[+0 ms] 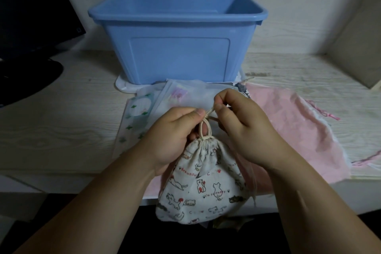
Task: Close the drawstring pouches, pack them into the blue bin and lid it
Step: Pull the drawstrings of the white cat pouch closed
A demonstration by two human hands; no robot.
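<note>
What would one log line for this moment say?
step: closing cat-print pouch | left hand: pinches cord | right hand: pinches cord | blue bin: unlidded | pink pouch: flat on table

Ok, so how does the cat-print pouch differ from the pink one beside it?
The cat-print pouch is cinched at the neck and bulges; the pink pouch lies flat and ungathered on the table. The left hand and right hand pinch the cat-print pouch's cream cord; the pink pouch's pink cord lies loose. Both are fabric drawstring pouches.
</note>
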